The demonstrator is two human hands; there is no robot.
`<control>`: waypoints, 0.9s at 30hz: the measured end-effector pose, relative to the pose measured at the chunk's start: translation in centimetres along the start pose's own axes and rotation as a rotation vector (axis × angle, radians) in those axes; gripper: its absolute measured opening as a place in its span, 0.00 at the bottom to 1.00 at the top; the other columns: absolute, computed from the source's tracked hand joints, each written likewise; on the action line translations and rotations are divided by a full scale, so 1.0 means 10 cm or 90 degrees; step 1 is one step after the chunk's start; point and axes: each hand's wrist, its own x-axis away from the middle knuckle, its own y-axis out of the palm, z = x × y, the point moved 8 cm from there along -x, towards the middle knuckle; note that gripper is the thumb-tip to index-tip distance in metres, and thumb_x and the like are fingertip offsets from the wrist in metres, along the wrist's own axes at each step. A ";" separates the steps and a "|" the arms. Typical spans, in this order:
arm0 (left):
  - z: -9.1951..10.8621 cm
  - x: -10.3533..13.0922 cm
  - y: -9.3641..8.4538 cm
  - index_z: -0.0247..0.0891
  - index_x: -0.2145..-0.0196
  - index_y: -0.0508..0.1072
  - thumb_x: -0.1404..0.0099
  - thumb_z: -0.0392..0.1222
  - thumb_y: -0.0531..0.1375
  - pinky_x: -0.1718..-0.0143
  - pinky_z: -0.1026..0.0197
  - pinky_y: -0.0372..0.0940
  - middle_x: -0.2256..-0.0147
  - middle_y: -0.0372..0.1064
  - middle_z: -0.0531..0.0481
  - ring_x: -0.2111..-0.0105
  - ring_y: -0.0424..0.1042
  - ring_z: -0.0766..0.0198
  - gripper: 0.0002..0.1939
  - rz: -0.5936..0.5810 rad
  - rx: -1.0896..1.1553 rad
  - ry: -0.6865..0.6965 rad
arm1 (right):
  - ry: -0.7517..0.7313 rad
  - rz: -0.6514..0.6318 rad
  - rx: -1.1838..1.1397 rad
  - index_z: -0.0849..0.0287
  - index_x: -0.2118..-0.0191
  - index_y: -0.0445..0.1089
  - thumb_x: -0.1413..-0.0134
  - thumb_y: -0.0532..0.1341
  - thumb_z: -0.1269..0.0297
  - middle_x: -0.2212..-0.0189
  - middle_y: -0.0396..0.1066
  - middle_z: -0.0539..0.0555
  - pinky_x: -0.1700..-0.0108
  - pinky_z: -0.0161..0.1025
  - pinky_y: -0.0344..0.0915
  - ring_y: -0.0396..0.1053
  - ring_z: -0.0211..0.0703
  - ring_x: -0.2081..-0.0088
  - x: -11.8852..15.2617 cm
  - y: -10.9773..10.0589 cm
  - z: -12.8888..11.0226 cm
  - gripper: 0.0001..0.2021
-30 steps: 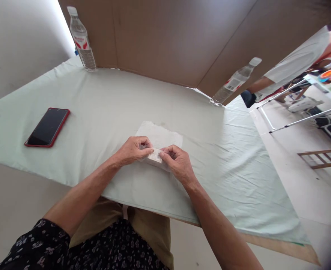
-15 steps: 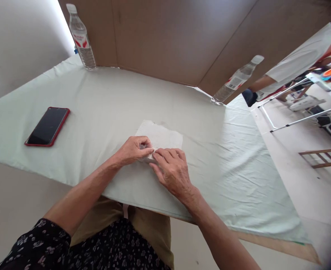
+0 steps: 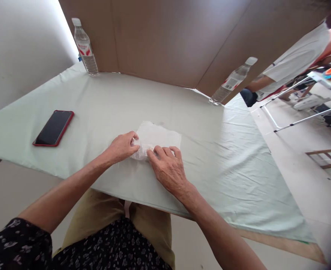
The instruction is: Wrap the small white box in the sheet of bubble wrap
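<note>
A thin white sheet point(image 3: 160, 135), perhaps tissue paper, lies flat on the cloth in front of me. Along its near edge is a crinkled, see-through plastic wrapping point(image 3: 140, 153). My left hand point(image 3: 123, 147) pinches the left end of this wrapping between thumb and curled fingers. My right hand point(image 3: 167, 163) is bent over the near right part of the sheet, its thumb and fingers closed around the bunched edge. Whatever lies under the right fingers is hidden.
A phone in a red case point(image 3: 53, 128) lies at the left on the pale green cloth point(image 3: 106, 101). Water bottles stand at the back left point(image 3: 85, 48) and back right point(image 3: 233, 82), against a brown cardboard panel point(image 3: 165, 41). Beyond the right edge, a person point(image 3: 295, 56) is near a metal-framed table.
My left hand has moved left, away from the right hand, and more of the crinkled plastic shows between them. My right hand stays near the sheet's edge. The view has shifted slightly.
</note>
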 end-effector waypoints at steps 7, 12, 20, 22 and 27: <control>-0.21 -0.09 -0.05 0.38 0.56 0.70 0.50 0.54 0.65 0.73 0.61 0.61 0.70 0.73 0.48 0.71 0.73 0.56 0.25 -0.055 -0.026 -0.113 | -0.019 0.012 0.024 0.57 0.49 0.68 0.37 0.52 0.75 0.56 0.72 0.58 0.46 0.50 0.49 0.63 0.47 0.60 -0.01 0.00 -0.02 0.15; -0.28 -0.09 0.11 0.41 0.75 0.67 0.52 0.50 0.67 0.84 0.63 0.53 0.85 0.62 0.55 0.85 0.62 0.65 0.14 -0.144 0.172 -0.218 | -0.042 0.007 0.032 0.59 0.52 0.69 0.39 0.51 0.78 0.58 0.72 0.58 0.46 0.51 0.49 0.63 0.48 0.61 -0.05 -0.01 -0.03 0.15; -0.04 -0.19 0.15 0.39 0.86 0.60 0.56 0.37 0.63 0.86 0.68 0.46 0.86 0.56 0.57 0.84 0.55 0.71 0.12 -0.091 0.147 -0.136 | -0.057 0.001 0.023 0.59 0.55 0.70 0.40 0.51 0.78 0.63 0.71 0.56 0.47 0.51 0.49 0.63 0.47 0.63 -0.08 -0.03 -0.02 0.14; 0.04 -0.22 0.14 0.39 0.86 0.60 0.57 0.35 0.61 0.86 0.69 0.47 0.86 0.56 0.58 0.84 0.56 0.71 0.11 -0.069 0.158 -0.102 | -0.059 -0.002 0.009 0.59 0.55 0.70 0.40 0.52 0.78 0.62 0.71 0.57 0.47 0.52 0.49 0.63 0.47 0.63 -0.08 -0.02 -0.01 0.14; 0.03 -0.16 0.36 0.38 0.79 0.67 0.54 0.35 0.61 0.82 0.65 0.63 0.82 0.65 0.54 0.80 0.67 0.65 0.05 -0.146 0.381 -0.281 | -0.064 -0.002 0.002 0.60 0.55 0.70 0.40 0.51 0.77 0.64 0.71 0.57 0.47 0.52 0.50 0.63 0.48 0.63 -0.08 -0.03 -0.01 0.14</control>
